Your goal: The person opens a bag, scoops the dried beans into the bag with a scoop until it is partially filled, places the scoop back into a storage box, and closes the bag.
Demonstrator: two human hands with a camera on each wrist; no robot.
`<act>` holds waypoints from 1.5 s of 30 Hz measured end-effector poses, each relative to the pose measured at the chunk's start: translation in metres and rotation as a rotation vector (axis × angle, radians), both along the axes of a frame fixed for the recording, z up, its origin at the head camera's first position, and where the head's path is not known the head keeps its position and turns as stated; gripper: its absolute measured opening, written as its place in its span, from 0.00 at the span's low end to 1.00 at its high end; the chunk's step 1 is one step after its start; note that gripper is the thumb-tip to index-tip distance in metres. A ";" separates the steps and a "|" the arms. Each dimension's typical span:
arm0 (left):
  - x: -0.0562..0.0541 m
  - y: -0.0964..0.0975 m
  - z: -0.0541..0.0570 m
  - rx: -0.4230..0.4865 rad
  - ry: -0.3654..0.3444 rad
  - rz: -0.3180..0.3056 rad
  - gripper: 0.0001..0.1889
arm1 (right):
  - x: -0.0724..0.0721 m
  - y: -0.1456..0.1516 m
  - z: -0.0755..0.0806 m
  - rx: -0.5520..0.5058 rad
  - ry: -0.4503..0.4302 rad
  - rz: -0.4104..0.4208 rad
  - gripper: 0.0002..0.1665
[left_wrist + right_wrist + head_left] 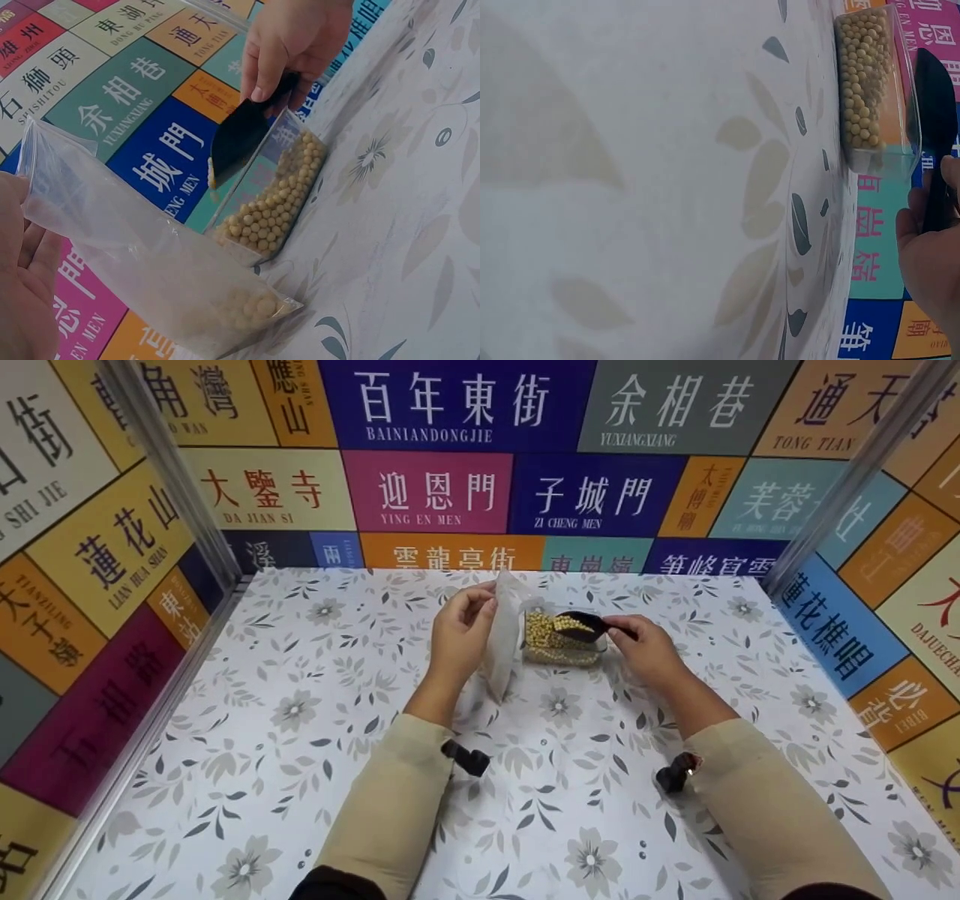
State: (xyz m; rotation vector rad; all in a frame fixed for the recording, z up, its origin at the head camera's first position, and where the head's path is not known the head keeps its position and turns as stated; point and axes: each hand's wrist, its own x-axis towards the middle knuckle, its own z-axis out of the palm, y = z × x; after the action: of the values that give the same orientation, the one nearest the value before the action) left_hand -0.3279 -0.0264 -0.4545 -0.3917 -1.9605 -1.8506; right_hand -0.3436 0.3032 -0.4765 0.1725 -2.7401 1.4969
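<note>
My right hand (651, 651) grips the handle of a black scoop (592, 624), which carries soybeans over a clear plastic box (566, 658). Soybeans (262, 221) fill part of this box, heaped toward one end in the left wrist view. Just left of the box, my left hand (459, 634) pinches the top edge of a translucent plastic bag (502, 641) and keeps it upright. A small pile of soybeans (251, 307) lies in the bag's bottom corner. In the right wrist view the scoop (934, 97) is beside the box's rim, seen from its dark underside.
A white tablecloth (300, 765) with grey flowers and leaves covers the table. Colourful panels with Chinese street names (427, 491) stand behind and at both sides, with metal posts (176, 472) at the corners. Small black devices (466, 757) are strapped at both wrists.
</note>
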 end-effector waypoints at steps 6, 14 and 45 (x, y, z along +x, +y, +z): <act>0.000 0.000 -0.002 0.006 -0.004 -0.010 0.06 | 0.002 0.001 0.004 -0.064 -0.017 -0.011 0.26; 0.001 0.001 0.000 -0.017 0.002 0.006 0.07 | 0.004 -0.002 0.029 -0.048 0.008 -0.025 0.28; 0.003 -0.004 0.004 -0.032 0.041 -0.004 0.09 | 0.017 -0.086 0.141 0.513 0.414 0.190 0.19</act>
State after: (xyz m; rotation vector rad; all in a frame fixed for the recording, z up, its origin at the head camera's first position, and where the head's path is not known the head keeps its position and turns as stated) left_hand -0.3251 -0.0305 -0.4505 -0.4403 -1.9660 -1.8012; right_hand -0.3268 0.2177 -0.3356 0.6767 -2.7340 0.6407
